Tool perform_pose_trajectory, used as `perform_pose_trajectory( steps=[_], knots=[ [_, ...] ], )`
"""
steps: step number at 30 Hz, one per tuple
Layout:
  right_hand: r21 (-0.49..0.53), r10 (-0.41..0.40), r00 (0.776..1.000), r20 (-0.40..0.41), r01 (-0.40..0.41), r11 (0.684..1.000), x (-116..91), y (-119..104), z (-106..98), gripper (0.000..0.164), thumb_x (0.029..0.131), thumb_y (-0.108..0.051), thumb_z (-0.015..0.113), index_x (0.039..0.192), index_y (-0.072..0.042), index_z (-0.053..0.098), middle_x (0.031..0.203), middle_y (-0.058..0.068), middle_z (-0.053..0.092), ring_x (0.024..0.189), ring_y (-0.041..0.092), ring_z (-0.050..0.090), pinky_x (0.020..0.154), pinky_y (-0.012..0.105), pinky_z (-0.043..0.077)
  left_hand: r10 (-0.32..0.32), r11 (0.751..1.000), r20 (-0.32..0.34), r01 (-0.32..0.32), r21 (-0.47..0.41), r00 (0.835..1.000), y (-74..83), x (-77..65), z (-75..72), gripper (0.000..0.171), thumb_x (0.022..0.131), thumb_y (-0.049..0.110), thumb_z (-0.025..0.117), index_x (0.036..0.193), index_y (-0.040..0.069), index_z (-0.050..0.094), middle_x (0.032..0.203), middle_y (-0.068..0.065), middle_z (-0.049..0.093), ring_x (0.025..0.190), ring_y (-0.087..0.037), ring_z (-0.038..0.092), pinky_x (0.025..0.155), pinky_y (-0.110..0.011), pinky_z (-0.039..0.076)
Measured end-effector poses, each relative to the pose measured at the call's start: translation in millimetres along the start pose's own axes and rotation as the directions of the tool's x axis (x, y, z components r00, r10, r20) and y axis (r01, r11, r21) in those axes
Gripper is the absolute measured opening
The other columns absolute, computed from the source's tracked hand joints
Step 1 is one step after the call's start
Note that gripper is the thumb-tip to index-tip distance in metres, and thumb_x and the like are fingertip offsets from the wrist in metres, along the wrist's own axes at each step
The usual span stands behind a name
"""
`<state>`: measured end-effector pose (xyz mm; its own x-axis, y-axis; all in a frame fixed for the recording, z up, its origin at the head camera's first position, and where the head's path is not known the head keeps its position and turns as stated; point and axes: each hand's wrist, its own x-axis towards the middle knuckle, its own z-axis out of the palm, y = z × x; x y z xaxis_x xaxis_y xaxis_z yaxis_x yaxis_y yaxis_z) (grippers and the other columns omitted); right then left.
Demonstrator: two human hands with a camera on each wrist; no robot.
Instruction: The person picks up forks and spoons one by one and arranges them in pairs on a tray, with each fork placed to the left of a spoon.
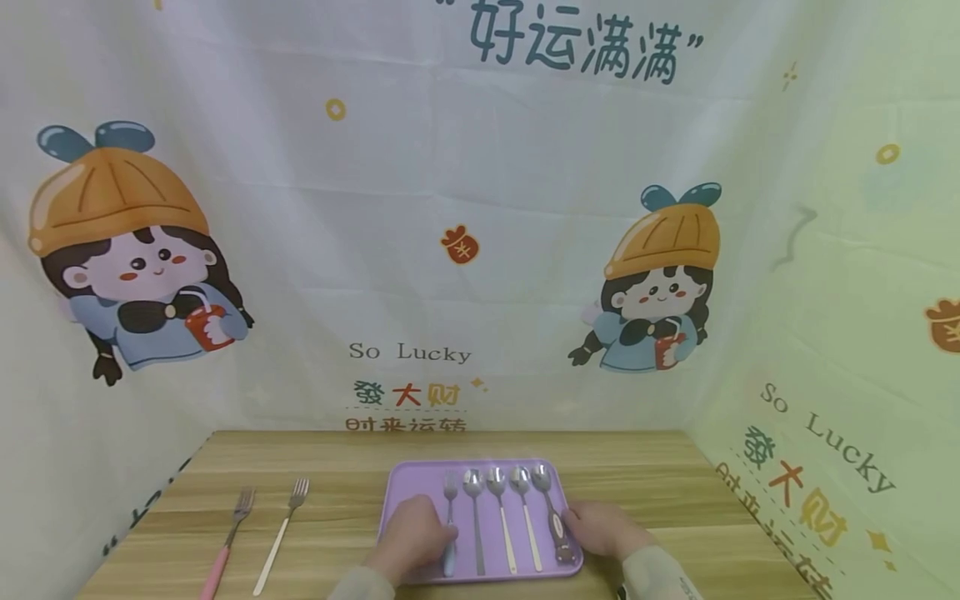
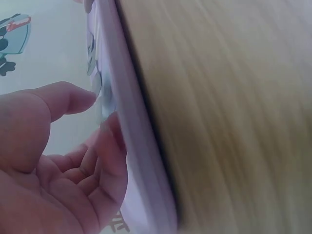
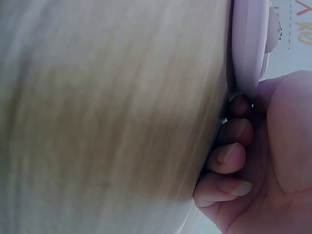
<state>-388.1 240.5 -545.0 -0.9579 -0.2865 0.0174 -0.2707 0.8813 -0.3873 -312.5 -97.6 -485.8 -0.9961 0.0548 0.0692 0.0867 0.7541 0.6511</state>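
A lilac tray (image 1: 417,477) lies on the wooden table with a fork (image 1: 450,487) and several spoons (image 1: 497,482) side by side, heads pointing away. The rightmost spoon (image 1: 557,530) has a brown handle with a bear-like end. My left hand (image 1: 416,533) is over the tray's left part, by the fork's handle. In the left wrist view its thumb and curled fingers (image 2: 105,161) stand apart, fingertips close to the tray's surface. With the thumb above and a finger under the rim, my right hand (image 1: 603,529) pinches the tray's right edge.
Left of the tray lie a fork with a pink handle (image 1: 227,546) and a fork with a cream handle (image 1: 281,533) on the table (image 1: 337,467). Printed cloth (image 1: 525,275) hangs behind and at both sides.
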Motion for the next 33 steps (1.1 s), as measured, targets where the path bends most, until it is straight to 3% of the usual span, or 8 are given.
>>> perform_pose_trajectory(
  steps=[7,13,16,22,28,33],
  knots=[
    [-0.046,-0.018,1.000,0.006,0.018,0.999,-3,-2,-2,0.053,0.115,-0.050,0.034,0.109,-0.018,0.075,0.095,0.003,0.074,0.088,0.022,0.069,0.097,0.059,0.059,-0.022,0.999,-0.016,0.022,-0.042,1.000,-1.5,-8.7,-25.3,0.023,0.093,0.019,0.077,0.091,0.003,0.062,0.081,-0.009,0.062,0.075,-0.024,0.060,0.068,-0.041,0.055],
    [-0.069,-0.022,1.000,0.010,0.022,0.997,-6,-6,-5,0.053,0.116,-0.048,0.032,0.107,-0.017,0.075,0.096,0.004,0.075,0.089,0.022,0.069,0.096,0.057,0.059,-0.046,0.996,-0.033,0.043,-0.081,0.998,-11.1,-11.9,-45.7,0.021,0.097,0.018,0.073,0.091,0.004,0.059,0.081,-0.009,0.061,0.074,-0.023,0.060,0.064,-0.036,0.054],
    [-0.068,-0.020,1.000,0.009,0.021,0.997,-8,-9,-7,0.054,0.116,-0.047,0.032,0.109,-0.014,0.075,0.096,0.006,0.074,0.090,0.024,0.069,0.096,0.058,0.059,-0.047,0.994,-0.062,0.041,-0.099,0.997,-20.8,-13.0,-57.1,0.020,0.097,0.016,0.073,0.088,0.004,0.059,0.079,-0.009,0.062,0.073,-0.022,0.060,0.062,-0.034,0.052],
    [-0.050,0.011,1.000,0.007,-0.010,0.999,-13,-17,-10,0.057,0.115,-0.046,0.035,0.125,-0.009,0.076,0.111,0.013,0.079,0.105,0.034,0.074,0.106,0.064,0.056,-0.027,0.995,-0.118,0.016,-0.093,0.993,-48.0,-16.7,-79.2,0.019,0.095,0.015,0.072,0.086,0.003,0.060,0.075,-0.008,0.064,0.066,-0.019,0.062,0.060,-0.033,0.051],
    [-0.039,0.020,1.000,0.015,-0.020,0.999,-21,-30,-20,0.054,0.115,-0.044,0.038,0.124,-0.007,0.075,0.109,0.014,0.078,0.099,0.032,0.073,0.104,0.064,0.056,-0.080,0.995,-0.105,0.073,-0.069,0.991,-73.1,-22.4,-100.7,0.019,0.096,0.019,0.071,0.089,0.004,0.062,0.076,-0.007,0.065,0.066,-0.019,0.062,0.062,-0.034,0.050],
    [0.001,0.047,0.999,0.018,-0.047,0.999,-29,-46,-30,0.043,0.114,-0.034,0.043,0.123,-0.006,0.076,0.107,0.013,0.077,0.097,0.031,0.071,0.106,0.064,0.055,-0.090,0.995,-0.095,0.086,-0.040,0.991,-91.1,-26.8,-114.6,0.024,0.100,0.021,0.070,0.096,-0.001,0.063,0.081,-0.009,0.067,0.069,-0.020,0.065,0.064,-0.034,0.050]
  ],
)
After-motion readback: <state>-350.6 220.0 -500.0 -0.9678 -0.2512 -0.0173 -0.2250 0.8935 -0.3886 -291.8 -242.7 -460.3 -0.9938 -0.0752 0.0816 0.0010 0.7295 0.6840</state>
